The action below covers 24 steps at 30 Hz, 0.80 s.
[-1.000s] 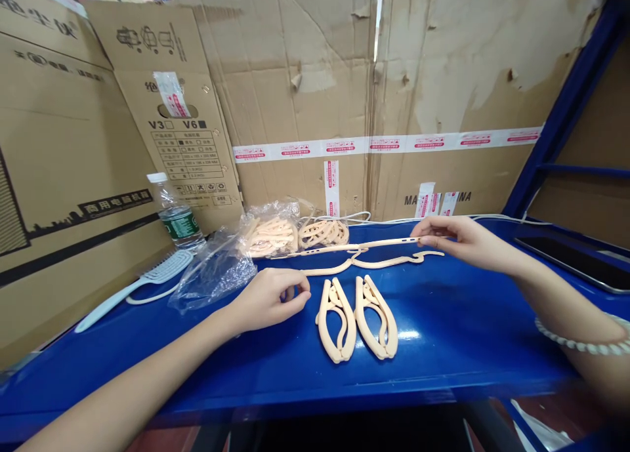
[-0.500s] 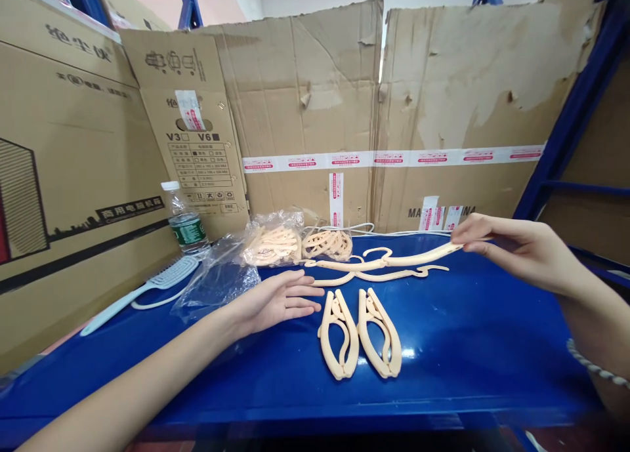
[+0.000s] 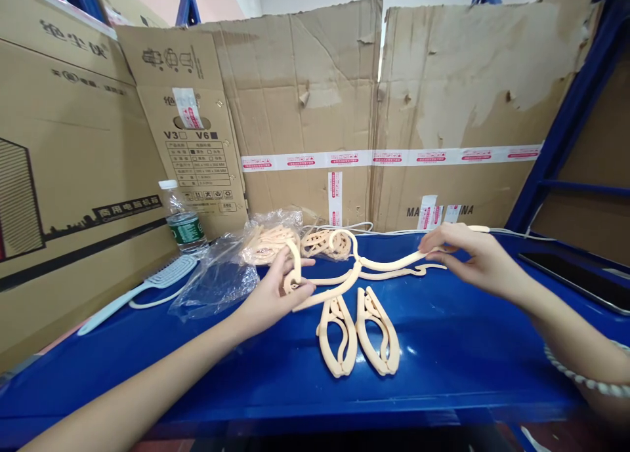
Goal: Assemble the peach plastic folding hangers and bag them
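Observation:
A cream folding hanger (image 3: 388, 262), spread out with its hook upward, is held at both ends above the blue surface. My left hand (image 3: 275, 285) pinches its left arm near the end clip. At the other end, my right hand (image 3: 460, 248) has its fingers closed on the right arm. Behind it another unfolded hanger (image 3: 388, 275) lies on the surface, partly covered. Closer to me rest two folded hangers side by side, one on the left (image 3: 350, 347) and one on the right (image 3: 392, 347).
Bagged hangers (image 3: 268, 244) sit at the back beside a coiled cream bundle (image 3: 317, 243). Crumpled clear plastic (image 3: 211, 288), a pale blue hairbrush (image 3: 170, 271) and a water bottle (image 3: 184, 226) are at left. A dark phone (image 3: 575, 278) lies at right. Cardboard (image 3: 305, 111) walls the back.
My left hand has closed on the hanger's left arm, where before it was open. My right hand has moved left and the hanger has come nearer, its hook turning upward. The phone now shows.

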Available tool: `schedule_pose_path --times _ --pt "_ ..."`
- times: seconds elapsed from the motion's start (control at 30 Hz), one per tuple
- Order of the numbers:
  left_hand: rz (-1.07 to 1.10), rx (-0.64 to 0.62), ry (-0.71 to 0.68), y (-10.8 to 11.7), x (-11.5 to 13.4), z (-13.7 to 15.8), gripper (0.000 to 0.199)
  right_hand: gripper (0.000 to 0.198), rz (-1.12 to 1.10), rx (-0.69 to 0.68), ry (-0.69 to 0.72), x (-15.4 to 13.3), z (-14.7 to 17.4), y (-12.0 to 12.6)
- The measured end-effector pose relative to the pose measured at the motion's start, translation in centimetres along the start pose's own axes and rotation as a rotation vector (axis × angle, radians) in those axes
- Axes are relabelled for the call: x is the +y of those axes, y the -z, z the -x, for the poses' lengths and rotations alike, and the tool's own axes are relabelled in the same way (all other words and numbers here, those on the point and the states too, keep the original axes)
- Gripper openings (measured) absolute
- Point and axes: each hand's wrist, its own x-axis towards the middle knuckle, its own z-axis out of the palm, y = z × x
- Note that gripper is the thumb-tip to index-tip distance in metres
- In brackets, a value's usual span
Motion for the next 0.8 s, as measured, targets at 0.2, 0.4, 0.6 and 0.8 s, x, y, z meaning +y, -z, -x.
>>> schedule_pose_path --times 0.2,0.4,0.6,0.8 --pt "-0.14 -0.235 0.009 -0.5 -0.3 0.8 0.073 0.016 0.073 0.025 -0.029 -0.8 0.0 -1.7" --pt "-0.165 -0.171 -0.033 -0.6 0.2 0.7 0.061 0.015 0.18 0.132 0.089 -0.6 0.0 -2.6" --pt "-0.159 0.106 -0.116 0.2 0.1 -0.2 0.031 0.013 0.516 0.182 0.184 -0.4 0.2 -2.9" --pt "-0.081 0.166 -0.088 0.4 0.0 -0.5 0.025 0.013 0.764 0.27 0.169 -1.4 0.7 -3.4"
